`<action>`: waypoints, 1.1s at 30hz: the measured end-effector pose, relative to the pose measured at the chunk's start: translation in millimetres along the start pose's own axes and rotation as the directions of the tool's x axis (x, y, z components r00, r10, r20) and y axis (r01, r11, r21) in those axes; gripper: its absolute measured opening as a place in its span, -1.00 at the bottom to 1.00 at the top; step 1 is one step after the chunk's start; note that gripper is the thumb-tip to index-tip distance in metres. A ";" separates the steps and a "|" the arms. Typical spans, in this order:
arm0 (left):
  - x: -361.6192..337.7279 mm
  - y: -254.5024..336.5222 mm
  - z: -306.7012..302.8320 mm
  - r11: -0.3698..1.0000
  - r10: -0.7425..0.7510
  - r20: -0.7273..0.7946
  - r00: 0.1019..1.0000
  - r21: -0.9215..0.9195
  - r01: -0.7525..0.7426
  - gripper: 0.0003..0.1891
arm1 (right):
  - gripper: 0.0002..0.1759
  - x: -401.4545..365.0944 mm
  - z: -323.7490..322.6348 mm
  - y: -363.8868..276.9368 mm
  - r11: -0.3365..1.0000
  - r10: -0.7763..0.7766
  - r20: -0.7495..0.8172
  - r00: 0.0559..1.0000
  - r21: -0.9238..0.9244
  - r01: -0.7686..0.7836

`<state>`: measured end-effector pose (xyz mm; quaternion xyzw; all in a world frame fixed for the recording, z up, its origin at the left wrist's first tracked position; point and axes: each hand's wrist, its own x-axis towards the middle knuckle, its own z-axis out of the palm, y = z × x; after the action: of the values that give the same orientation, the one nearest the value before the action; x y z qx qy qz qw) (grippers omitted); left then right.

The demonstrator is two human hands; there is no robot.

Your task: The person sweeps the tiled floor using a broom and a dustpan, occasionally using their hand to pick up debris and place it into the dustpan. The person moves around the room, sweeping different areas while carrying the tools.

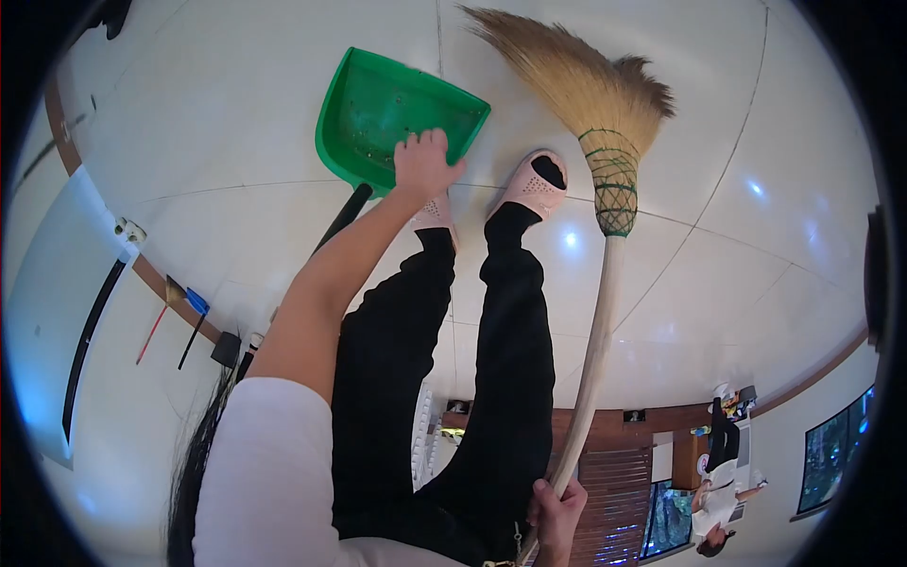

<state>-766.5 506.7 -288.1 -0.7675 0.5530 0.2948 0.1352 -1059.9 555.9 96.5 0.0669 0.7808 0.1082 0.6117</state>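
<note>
My left hand (pixel 427 165) is over the near right part of a green dustpan (pixel 364 113), fingers curled. What they hold, if anything, is hidden. Bits of debris lie in the pan, and its dark handle (pixel 345 217) runs down behind my left forearm. Low in the view, my right hand (pixel 557 515) is closed around the pale wooden handle of a broom (pixel 614 175). The broom's straw bristles, bound with green cord, fan out on the floor to the right of the dustpan.
My feet in pink clogs (pixel 531 189) stand below the dustpan on pale floor tiles (pixel 699 142). A blue dustpan (pixel 196 302) and a small broom (pixel 174 291) are by the left wall. Another person (pixel 720 491) appears upside down at lower right, near windows (pixel 836 454).
</note>
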 end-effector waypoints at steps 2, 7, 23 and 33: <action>-25.8 2.6 -1.0 0.970 0.011 0.221 0.975 0.236 -0.064 -0.50 | -0.87 -2.3 -1.0 -4.4 1.000 0.008 0.006 1.000 0.020 -0.008; -67.0 -39.6 -52.1 0.727 -0.401 0.457 0.794 0.686 -0.028 -0.35 | -0.84 3.5 -1.9 2.7 0.999 -0.017 0.027 1.000 0.029 0.016; -148.7 -195.2 -30.0 0.809 -0.459 0.565 0.686 0.584 0.061 -0.33 | -0.87 13.9 -9.3 15.0 0.997 -0.025 0.040 0.999 0.076 0.022; 14.7 -133.7 -14.6 0.988 -0.010 -0.062 0.998 -0.157 0.001 -0.49 | -0.78 15.1 -3.7 26.5 0.999 -0.053 -0.023 0.998 0.002 0.053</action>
<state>-634.7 534.7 -301.2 -0.7860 0.5300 0.3129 0.0581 -1067.9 584.8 89.8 0.0456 0.7894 0.0917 0.6052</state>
